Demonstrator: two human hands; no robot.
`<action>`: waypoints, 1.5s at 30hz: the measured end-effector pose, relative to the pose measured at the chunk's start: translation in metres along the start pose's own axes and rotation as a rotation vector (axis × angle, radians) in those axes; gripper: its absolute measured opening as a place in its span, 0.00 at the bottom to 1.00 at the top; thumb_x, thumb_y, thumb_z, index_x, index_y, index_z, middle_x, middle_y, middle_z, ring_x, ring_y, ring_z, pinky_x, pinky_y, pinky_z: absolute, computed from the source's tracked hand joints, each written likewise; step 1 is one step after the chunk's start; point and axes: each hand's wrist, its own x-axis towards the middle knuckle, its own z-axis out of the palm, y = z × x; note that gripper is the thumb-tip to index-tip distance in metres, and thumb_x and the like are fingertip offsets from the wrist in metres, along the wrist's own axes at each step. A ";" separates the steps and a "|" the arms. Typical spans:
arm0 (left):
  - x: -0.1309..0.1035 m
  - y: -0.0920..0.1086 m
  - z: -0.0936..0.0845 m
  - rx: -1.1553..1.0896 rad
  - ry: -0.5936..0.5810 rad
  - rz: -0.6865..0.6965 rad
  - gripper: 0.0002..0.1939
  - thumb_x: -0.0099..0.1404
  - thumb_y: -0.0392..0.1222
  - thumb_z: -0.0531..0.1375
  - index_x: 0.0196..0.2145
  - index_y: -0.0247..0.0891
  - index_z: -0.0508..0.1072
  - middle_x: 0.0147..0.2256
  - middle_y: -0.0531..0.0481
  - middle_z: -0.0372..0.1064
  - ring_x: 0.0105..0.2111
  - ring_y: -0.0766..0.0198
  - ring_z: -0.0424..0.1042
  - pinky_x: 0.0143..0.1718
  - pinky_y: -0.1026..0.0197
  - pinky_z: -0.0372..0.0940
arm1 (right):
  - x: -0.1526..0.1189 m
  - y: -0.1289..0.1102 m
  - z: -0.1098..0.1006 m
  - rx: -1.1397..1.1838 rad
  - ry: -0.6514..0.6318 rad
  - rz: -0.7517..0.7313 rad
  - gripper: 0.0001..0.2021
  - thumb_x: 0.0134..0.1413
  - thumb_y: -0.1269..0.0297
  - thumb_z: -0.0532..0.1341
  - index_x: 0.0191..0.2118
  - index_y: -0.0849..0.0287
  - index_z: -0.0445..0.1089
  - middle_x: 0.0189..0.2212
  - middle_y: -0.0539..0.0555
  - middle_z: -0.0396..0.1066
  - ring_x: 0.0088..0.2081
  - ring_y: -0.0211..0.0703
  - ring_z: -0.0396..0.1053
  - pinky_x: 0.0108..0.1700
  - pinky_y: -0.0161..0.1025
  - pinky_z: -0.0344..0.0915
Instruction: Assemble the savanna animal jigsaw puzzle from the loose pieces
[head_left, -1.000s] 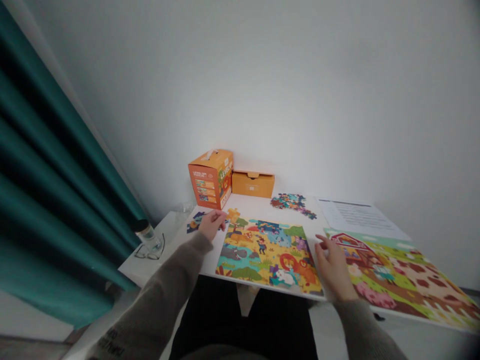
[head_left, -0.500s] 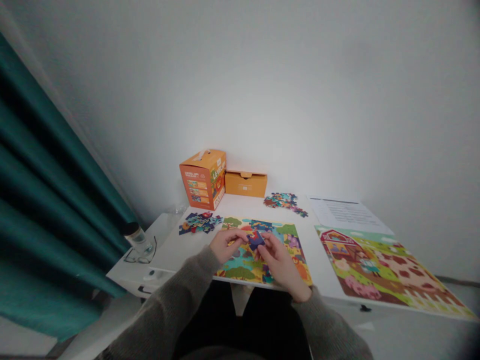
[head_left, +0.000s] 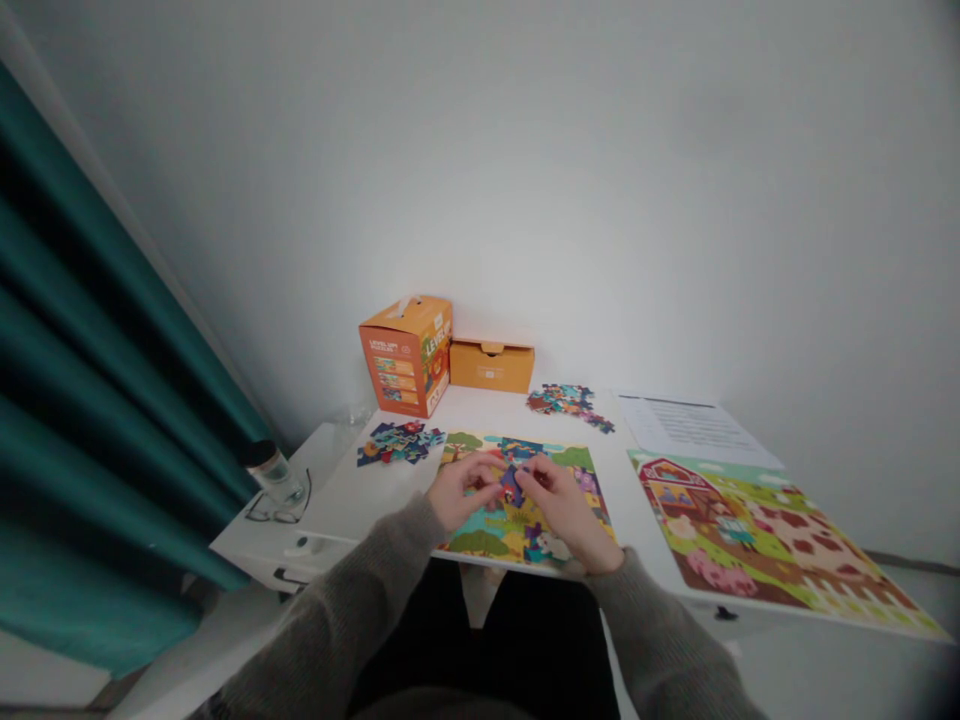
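Between my two hands is a dark purple puzzle piece [head_left: 511, 486] with a red patch. My left hand [head_left: 463, 488] pinches its left side with thumb and fingers. On the other side, my right hand [head_left: 561, 505] grips the piece at its upper right. Both hands are above a colourful animal puzzle board [head_left: 480, 543], partly hiding its middle. A few dark blue joined pieces [head_left: 523, 449] lie on the board's top part. Near the board's left corner rests a heap of loose puzzle pieces [head_left: 399, 443].
Another pile of pieces [head_left: 562, 399] lies at the back. An orange puzzle box [head_left: 405, 358] and a lower yellow-orange box [head_left: 492, 367] stand by the wall. On the right are a farm puzzle [head_left: 757, 535] and a printed sheet [head_left: 675, 425]. Glasses [head_left: 279, 515] and a jar [head_left: 274, 473] are at left.
The purple piece has turned in my fingers, so its red patch now faces lower left. My hands have shifted slightly, with the right fingers now at the piece's top.
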 end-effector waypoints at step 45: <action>-0.009 -0.026 -0.026 0.543 -0.078 0.069 0.27 0.62 0.45 0.65 0.58 0.40 0.68 0.36 0.49 0.73 0.36 0.60 0.73 0.42 0.59 0.70 | -0.014 0.015 0.006 -0.299 -0.147 -0.329 0.22 0.62 0.64 0.60 0.61 0.51 0.64 0.58 0.59 0.66 0.61 0.52 0.63 0.63 0.55 0.61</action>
